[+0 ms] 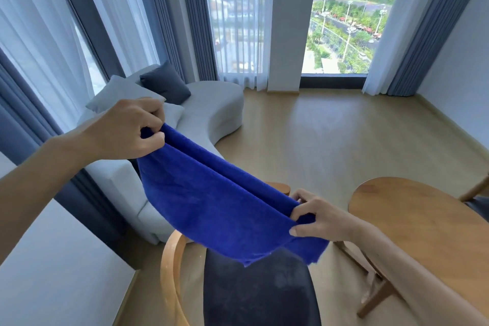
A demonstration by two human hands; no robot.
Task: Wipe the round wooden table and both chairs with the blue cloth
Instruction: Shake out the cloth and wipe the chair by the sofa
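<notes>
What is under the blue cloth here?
Below the blue cloth, held up by the left hand and right hand, is a chair's dark seat; its far part is hidden.

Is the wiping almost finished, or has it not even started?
It looks barely started. The left hand and right hand each pinch the blue cloth, stretched in the air. It touches neither the round table nor the near chair, so all the wiping seems left.
</notes>
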